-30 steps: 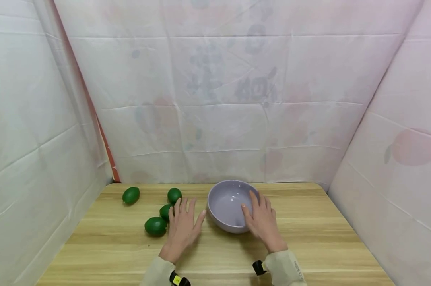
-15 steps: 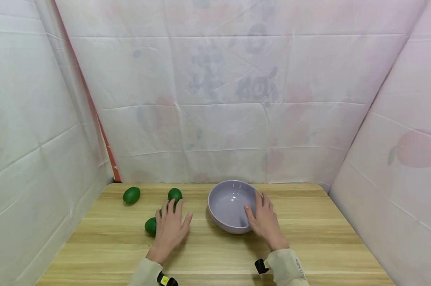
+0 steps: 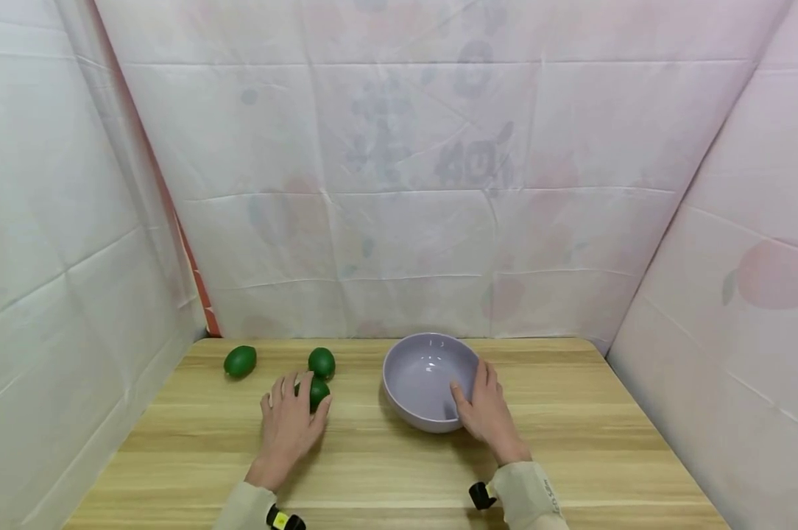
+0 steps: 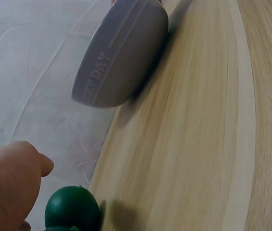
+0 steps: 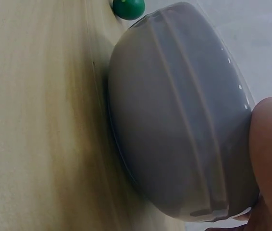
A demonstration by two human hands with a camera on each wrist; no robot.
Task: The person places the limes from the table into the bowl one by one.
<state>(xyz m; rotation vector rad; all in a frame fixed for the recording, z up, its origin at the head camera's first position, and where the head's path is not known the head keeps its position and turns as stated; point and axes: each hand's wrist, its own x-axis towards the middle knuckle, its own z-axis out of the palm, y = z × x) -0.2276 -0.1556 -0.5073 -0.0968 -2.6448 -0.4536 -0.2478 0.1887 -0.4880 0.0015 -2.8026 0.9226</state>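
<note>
My right hand (image 3: 490,414) grips the right side of a lilac bowl (image 3: 420,377), thumb inside the rim and fingers outside. The right wrist view shows the thumb on the rim, with the bowl's outer wall filling the middle. To the left, my left hand (image 3: 288,428) is palm down over the table with fingers spread, nothing seen pinched between them. A green lime (image 3: 319,394) shows between its index finger and thumb. Just behind is a second lime (image 3: 322,361). In the left wrist view, a lime (image 4: 72,208) lies beside the thumb. Another lime is hidden under the hand.
A further lime (image 3: 240,361) lies at the back left of the wooden table (image 3: 584,434). Pale printed cloth (image 3: 399,235) hangs behind the table and along both sides.
My left hand has moved left, from beside the limes to over the front one, covering it and uncovering the middle one. The right hand has settled onto the bowl's right rim.
</note>
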